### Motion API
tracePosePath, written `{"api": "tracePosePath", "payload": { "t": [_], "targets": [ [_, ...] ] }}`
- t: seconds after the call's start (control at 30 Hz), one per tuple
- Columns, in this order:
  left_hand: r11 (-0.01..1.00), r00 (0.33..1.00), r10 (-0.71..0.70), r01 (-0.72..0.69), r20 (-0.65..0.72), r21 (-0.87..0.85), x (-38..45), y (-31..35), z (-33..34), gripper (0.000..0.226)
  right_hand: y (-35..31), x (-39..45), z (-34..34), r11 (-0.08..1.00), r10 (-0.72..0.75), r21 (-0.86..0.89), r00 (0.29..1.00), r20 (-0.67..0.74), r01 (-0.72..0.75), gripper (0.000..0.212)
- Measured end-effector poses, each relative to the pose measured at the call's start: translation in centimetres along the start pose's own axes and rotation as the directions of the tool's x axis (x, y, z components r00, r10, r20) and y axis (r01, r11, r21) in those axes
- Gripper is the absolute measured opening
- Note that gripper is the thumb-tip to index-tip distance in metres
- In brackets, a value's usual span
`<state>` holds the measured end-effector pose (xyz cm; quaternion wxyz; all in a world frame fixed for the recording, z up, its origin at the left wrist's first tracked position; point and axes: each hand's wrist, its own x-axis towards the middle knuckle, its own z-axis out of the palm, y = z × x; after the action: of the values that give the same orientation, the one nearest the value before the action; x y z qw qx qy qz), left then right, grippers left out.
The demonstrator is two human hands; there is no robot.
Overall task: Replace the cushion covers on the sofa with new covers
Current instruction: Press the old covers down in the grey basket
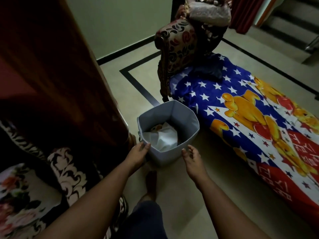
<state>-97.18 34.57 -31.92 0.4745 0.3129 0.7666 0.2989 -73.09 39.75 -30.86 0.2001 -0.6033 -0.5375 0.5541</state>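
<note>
Pale tiled floor (181, 195) carries a grey fabric bin (170, 130) holding white folded covers (164, 137), left hand (138, 153) gripping its rim, right hand (191, 156) loose beside it, so fetching new covers seems underway; next, lifting one out.

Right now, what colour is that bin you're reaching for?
Pale grey-blue; the bin shows clearly in the head view, with white cloth inside.
</note>
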Motion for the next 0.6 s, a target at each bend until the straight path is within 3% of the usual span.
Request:
{"api": "tracePosePath", "payload": {
  "t": [0.2, 0.3, 0.43, 0.53, 0.6],
  "targets": [
    [0.976, 0.976, -0.216, 0.217, 0.033, -0.016, 15.9, 0.3, -1.5, 0.078, -2.0, 12.0, 3.0, 0.987, 0.153, -0.047, 0.988, 0.033, -0.151, 0.053],
    [0.948, 0.948, -0.319, 0.319, 0.007, -0.014, 25.2, -2.4, -1.8, 0.100, -2.6, 18.5, 5.1, 0.977, 0.210, -0.067, 0.975, 0.076, -0.205, 0.062],
    [0.935, 0.936, -0.351, 0.350, -0.012, -0.050, 34.0, -1.5, -3.1, 0.072, -1.6, 27.4, 7.8, 0.969, 0.248, -0.022, 0.967, 0.062, -0.247, 0.064],
    [0.912, 0.907, -0.408, 0.399, -0.106, -0.091, 41.3, -5.6, -3.1, 0.103, -0.7, 32.5, 9.7, 0.961, 0.278, -0.018, 0.959, 0.063, -0.277, 0.047],
    [0.883, 0.877, -0.466, 0.453, -0.120, -0.122, 45.3, -8.9, -2.9, 0.102, 0.1, 35.2, 10.9, 0.957, 0.290, -0.003, 0.954, 0.078, -0.291, 0.044]
  ]
}}
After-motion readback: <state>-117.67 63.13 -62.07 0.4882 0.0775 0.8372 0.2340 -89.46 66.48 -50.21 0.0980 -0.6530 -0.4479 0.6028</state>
